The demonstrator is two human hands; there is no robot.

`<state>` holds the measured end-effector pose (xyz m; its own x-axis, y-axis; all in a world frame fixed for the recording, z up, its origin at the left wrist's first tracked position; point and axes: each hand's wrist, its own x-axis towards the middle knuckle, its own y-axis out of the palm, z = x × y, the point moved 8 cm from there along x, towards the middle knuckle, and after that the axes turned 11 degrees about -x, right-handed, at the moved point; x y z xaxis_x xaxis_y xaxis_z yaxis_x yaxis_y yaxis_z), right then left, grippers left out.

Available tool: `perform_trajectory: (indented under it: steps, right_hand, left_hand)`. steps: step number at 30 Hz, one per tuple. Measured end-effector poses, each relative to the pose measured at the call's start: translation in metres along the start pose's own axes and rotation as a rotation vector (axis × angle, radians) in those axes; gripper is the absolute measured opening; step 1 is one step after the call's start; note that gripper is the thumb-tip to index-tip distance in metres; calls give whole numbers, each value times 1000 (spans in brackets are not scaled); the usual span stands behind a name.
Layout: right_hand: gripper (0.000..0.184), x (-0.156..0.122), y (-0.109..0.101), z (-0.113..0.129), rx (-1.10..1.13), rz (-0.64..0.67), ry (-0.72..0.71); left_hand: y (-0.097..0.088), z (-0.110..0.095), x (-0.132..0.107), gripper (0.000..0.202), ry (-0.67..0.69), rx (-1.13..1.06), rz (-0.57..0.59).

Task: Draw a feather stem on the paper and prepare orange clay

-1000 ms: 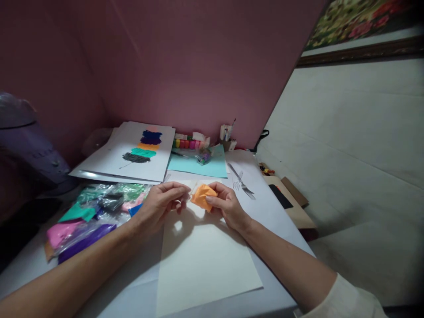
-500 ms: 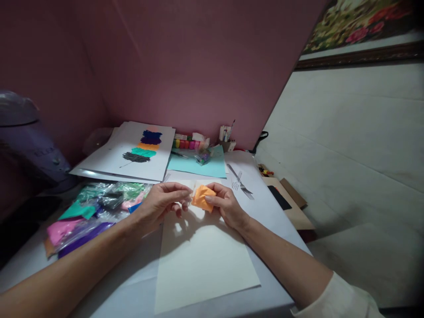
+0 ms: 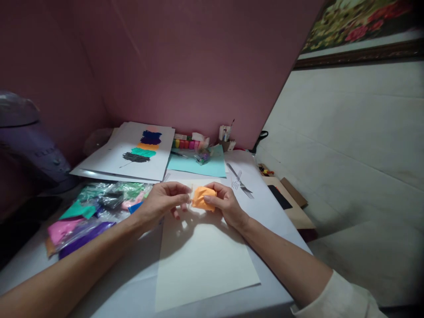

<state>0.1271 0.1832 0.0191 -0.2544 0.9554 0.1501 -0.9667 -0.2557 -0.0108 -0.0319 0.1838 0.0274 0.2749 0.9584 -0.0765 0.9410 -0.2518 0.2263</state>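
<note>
An orange lump in a clear plastic bag [image 3: 201,197] is held just above a blank white sheet [image 3: 202,260] on the table. My right hand [image 3: 225,206] grips the orange lump from the right, fingers curled round it. My left hand [image 3: 162,202] pinches the clear edge of the same bag from the left, thumb and forefinger pressed together. Both forearms reach in from the lower corners.
Bags of coloured material [image 3: 89,212] lie to the left. A sheet with coloured smears [image 3: 139,150] and a teal sheet [image 3: 198,165] lie behind, with small paint pots [image 3: 188,143] and a brush cup [image 3: 227,139]. Two forks [image 3: 241,181] lie to the right. A purple appliance [image 3: 29,141] stands far left.
Both hands have stayed nearly in place with the orange bag between them; the left fingers shifted slightly along the bag's edge.
</note>
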Motion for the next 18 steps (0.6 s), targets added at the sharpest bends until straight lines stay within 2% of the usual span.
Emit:
perform_trajectory:
  steps: [6,14,16,18]
  right_hand:
    - [21,-2,2,5,5,3,-19]
    - [21,-4,5,10,-57,16,-78]
    - [23,-6,2,15,-148,-50,-129]
    - [29,-12,-8,30,-307,-224,-261]
  left_hand:
    - [7,-4,-3,26,31,25,85]
    - [11,-7,-6,24,45,79,109]
    - [11,-10,-7,24,82,92,96]
    - [10,-17,-9,25,164,107,55]
